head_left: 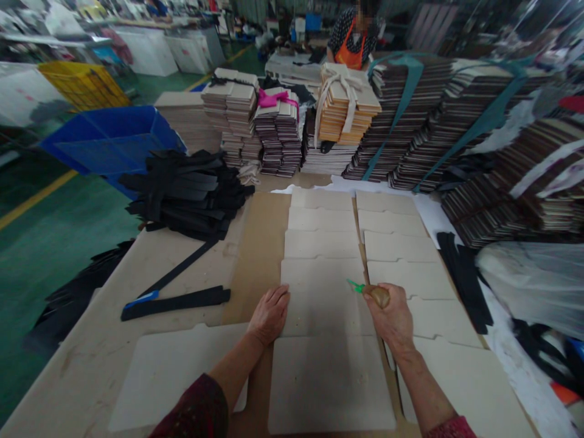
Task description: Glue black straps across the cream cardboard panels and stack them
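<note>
My right hand [393, 316] is closed round the rounded wooden handle of an awl [378, 296], whose green-coloured shaft points left over a beige board panel [323, 298]. The tip is too small to tell whether it touches the board. At that panel's left edge rests my left hand [269, 313], fingers laid close together and nothing visible held. Overlapping beige panels run away from me in two columns, with a nearer panel [331, 389] in front and the right column [410, 280] beside it. Another loose panel [182, 371] lies partly under my left forearm.
A heap of black strips [187, 188] lies at the table's far left, with a blue-handled cutter [142, 298] nearer me. Tied board stacks [349, 103] line the back. Beyond the left edge stands a blue crate [109, 137]. A person in an orange apron [352, 48] is behind.
</note>
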The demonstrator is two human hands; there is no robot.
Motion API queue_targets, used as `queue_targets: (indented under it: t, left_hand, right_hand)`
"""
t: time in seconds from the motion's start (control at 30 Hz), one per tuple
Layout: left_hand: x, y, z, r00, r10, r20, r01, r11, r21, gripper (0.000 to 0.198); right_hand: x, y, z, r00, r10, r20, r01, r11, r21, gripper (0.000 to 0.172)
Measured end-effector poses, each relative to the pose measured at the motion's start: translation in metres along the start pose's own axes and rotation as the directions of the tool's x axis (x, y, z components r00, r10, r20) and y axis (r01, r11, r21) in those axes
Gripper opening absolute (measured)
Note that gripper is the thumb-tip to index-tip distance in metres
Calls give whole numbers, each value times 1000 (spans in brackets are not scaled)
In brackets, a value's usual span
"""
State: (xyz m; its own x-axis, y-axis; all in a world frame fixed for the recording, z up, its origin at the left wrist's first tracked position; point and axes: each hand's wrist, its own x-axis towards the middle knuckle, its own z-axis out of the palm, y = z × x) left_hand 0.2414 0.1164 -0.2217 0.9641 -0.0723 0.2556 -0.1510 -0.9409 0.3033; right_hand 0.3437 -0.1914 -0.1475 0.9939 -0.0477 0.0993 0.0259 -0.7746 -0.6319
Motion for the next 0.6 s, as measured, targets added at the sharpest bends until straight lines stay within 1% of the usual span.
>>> queue_targets:
  t: [0.07,0.17,0.27,0.37,0.5,0.53,0.57,0.6]
  left_hand:
    - [0,0,0,1000,1,0,-1,1000,-4,32]
    - [0,-1,1,1000,2,-2,-2,1000,-9,31]
    - [0,-1,1,1000,2,-5,-2,1000,-13,33]
    - [0,0,1,1000,0,-11,0,1000,-15,34]
    - [0,1,0,1000,-3,-8,2,1000,-23,32]
    - [1,1,0,1000,-3,-5,3,1000,-25,32]
    - [1,2,-1,1000,-5,-3,5,1000,-27,32]
    - [1,2,-1,1000,-7,0,7,1000,-29,32]
  right_hand:
    - [1,1,-3,1000,10,14,-9,998,-57,39]
    - [1,3,-9,999,-17,43,22,993,-119,37]
    - [1,4,-15,996,-51,71,60,991,-119,35]
    - [0,4,-15,995,-46,88,51,998,-44,36]
    - [-3,5,-5,998,-6,65,0,996,89,40]
    - [-4,5,-1,998,17,52,-24,990,136,42]
    - [-3,4,3,997,69,45,-77,974,214,45]
    - [-3,4,7,988,147,46,-155,937,313,49]
